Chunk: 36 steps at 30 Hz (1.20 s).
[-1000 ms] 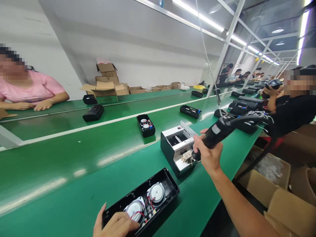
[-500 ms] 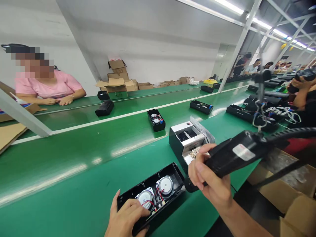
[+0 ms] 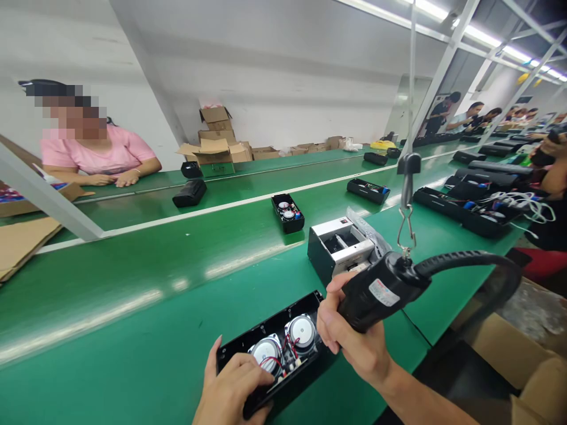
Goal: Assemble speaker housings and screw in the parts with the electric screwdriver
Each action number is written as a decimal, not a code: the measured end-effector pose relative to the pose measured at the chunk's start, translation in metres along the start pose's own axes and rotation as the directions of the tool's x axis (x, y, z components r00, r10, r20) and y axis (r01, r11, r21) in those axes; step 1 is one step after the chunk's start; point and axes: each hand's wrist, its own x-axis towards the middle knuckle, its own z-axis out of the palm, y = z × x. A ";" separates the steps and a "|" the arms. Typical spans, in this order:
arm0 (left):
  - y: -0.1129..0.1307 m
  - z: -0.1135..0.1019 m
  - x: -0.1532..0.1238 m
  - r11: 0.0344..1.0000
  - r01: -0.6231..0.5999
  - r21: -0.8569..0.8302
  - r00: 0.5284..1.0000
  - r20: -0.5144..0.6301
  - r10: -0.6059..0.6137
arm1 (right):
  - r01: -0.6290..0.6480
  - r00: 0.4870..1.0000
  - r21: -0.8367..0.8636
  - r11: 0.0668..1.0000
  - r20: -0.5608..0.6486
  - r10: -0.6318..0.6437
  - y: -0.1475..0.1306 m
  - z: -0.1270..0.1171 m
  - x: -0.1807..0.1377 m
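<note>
My left hand (image 3: pixel 237 383) grips the near left end of an open black speaker housing (image 3: pixel 277 321), fingers bent over its edge. Two round silver speaker drivers (image 3: pixel 302 332) with red and black wires sit inside the housing. My right hand (image 3: pixel 349 342) is wrapped around a black electric screwdriver (image 3: pixel 376 289), which hangs from a metal hook (image 3: pixel 406 227) and trails a thick cable. The tool slants down toward the housing's right end; my fingers hide its tip, so I cannot tell whether it touches. Behind it stands a black-and-white boxy device (image 3: pixel 341 242) with an open top.
On the green conveyor line (image 3: pixel 234 236) lie several black housings, one open (image 3: pixel 287 212) with wired drivers. Black housings and white cables (image 3: pixel 527 206) crowd the right side. A person in pink (image 3: pixel 101 153) sits across the line. Cardboard boxes (image 3: pixel 217 153) stand by the wall.
The screwdriver has swung to a steeper slant, and my right hand has moved left, over the housing's right end. My left hand keeps its hold. The view has shifted slightly.
</note>
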 end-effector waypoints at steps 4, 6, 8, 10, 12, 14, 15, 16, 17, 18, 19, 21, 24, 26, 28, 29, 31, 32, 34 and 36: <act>0.002 0.000 0.001 1.000 0.013 -0.005 1.000 -0.017 -0.013 | 0.021 1.000 -0.015 1.000 0.019 -0.020 0.007 0.003 -0.005; 0.002 0.000 0.001 1.000 0.014 -0.009 1.000 -0.017 -0.015 | 0.032 0.999 -0.063 0.998 0.046 -0.029 0.007 0.003 -0.008; 0.001 0.002 0.000 1.000 0.008 -0.016 1.000 -0.020 -0.008 | 0.045 0.995 -0.157 0.987 0.090 -0.031 0.004 0.002 -0.011; 0.001 0.002 0.000 1.000 0.006 -0.024 1.000 -0.028 -0.006 | 0.061 0.990 -0.276 0.959 0.140 -0.023 0.000 0.001 -0.014; 0.001 0.003 0.000 0.999 0.010 -0.032 0.999 -0.034 -0.011 | 0.074 0.983 -0.364 0.928 0.183 -0.006 -0.001 0.000 -0.016; 0.002 0.003 0.001 0.999 0.017 -0.027 0.999 -0.037 -0.018 | 0.066 0.980 -0.403 0.913 0.199 0.017 0.002 0.000 -0.019; 0.003 0.002 0.001 1.000 0.015 -0.021 0.999 -0.037 -0.016 | 0.062 0.981 -0.404 0.913 0.195 0.019 0.004 0.000 -0.021; 0.004 0.002 0.002 1.000 0.012 -0.013 0.999 -0.037 -0.012 | 0.060 0.984 -0.403 0.913 0.180 0.015 0.006 0.001 -0.023; 0.004 0.002 0.002 1.000 0.007 -0.005 0.999 -0.038 -0.007 | 0.058 0.986 -0.403 0.913 0.165 0.010 0.007 0.002 -0.024; 0.004 0.002 0.002 1.000 0.002 -0.001 0.999 -0.042 -0.002 | 0.054 0.988 -0.407 0.912 0.154 0.010 0.007 0.003 -0.025; 0.004 0.002 0.003 1.000 -0.004 0.002 0.999 -0.049 0.004 | 0.054 0.988 -0.414 0.909 0.153 0.011 0.006 0.003 -0.024; 0.003 0.002 0.003 1.000 -0.021 0.006 0.997 -0.072 0.021 | 0.065 0.984 -0.421 0.905 0.176 0.011 0.002 0.005 -0.020; 0.000 0.004 0.002 0.999 -0.048 0.013 0.993 -0.105 0.049 | 0.023 0.982 -0.311 0.950 0.185 0.037 -0.002 0.009 -0.011; -0.001 0.005 0.002 0.998 -0.055 0.018 0.992 -0.110 0.056 | -0.018 0.985 -0.199 0.980 0.162 0.051 0.001 0.011 -0.006; -0.002 0.006 0.002 0.998 -0.050 0.027 0.993 -0.102 0.053 | -0.016 0.989 -0.126 0.992 0.146 0.034 0.007 0.012 -0.004; -0.002 0.006 0.002 0.998 -0.047 0.032 0.994 -0.098 0.050 | -0.006 0.990 -0.113 0.994 0.137 0.021 0.009 0.012 -0.003; -0.001 0.006 0.001 0.999 -0.039 0.035 0.995 -0.088 0.042 | 0.003 0.993 -0.093 0.996 0.117 0.008 0.006 0.011 -0.002; -0.002 0.006 0.001 0.999 -0.036 0.032 0.996 -0.083 0.038 | 0.001 0.995 -0.083 0.997 0.100 0.008 0.001 0.008 0.000; -0.003 0.007 -0.001 0.999 -0.028 0.024 0.997 -0.072 0.029 | 0.023 0.999 -0.079 0.997 0.040 -0.020 -0.015 -0.001 0.008; -0.006 0.010 -0.004 1.000 -0.017 0.020 0.998 -0.067 0.019 | 0.095 0.993 -0.125 0.988 -0.058 -0.103 -0.034 -0.017 0.019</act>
